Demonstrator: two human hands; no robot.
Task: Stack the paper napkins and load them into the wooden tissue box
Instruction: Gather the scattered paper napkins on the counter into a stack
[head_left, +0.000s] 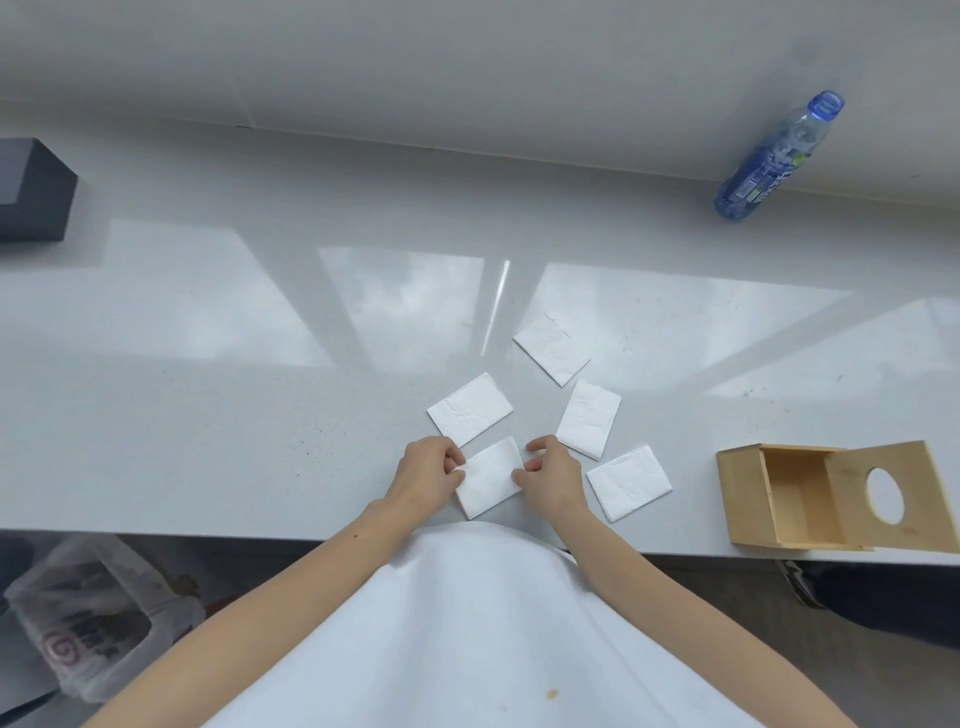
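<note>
Left hand (423, 470) and right hand (550, 475) fingers pinch opposite edges of nearest napkin (491, 486) on counter (208, 415). Four napkins beyond and right; wooden tissue box (748, 493) open, far right.

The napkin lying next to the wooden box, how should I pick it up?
Pinch that napkin by its two short edges, one hand on each, as both hands do on the napkin in front. It lies flat on the counter, so probably slide fingertips under an edge first. Come from the near side; the wooden box stands to its right.
</note>
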